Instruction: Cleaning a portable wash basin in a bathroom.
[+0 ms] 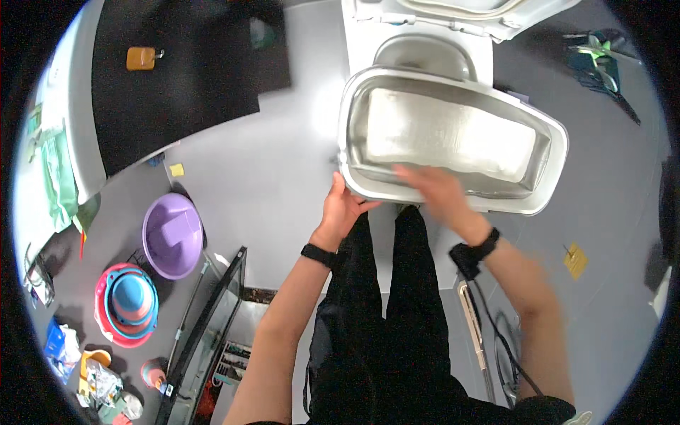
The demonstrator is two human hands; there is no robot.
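Observation:
A deep bin (451, 133) with a white rim and shiny grey inner walls is tilted so that I look into its bright bottom. My left hand (342, 210) supports its near left corner, thumb at the outer side and fingers under the rim. Over the near rim is my right hand (438, 194), blurred, its fingertips reaching in front of the inner wall. Whether the right hand touches the bin or holds something cannot be made out. Behind the bin stands a white unit (364, 50) with a rounded grey opening (419, 56) and a raised hinged lid (504, 13).
A dark countertop (180, 106) with an orange bottle (141, 58) lies at upper left. Purple (172, 236) and stacked pink-and-blue basins (130, 303) stand left. A black-framed glass panel (204, 334) is near my left arm; a cable (502, 340) hangs at right.

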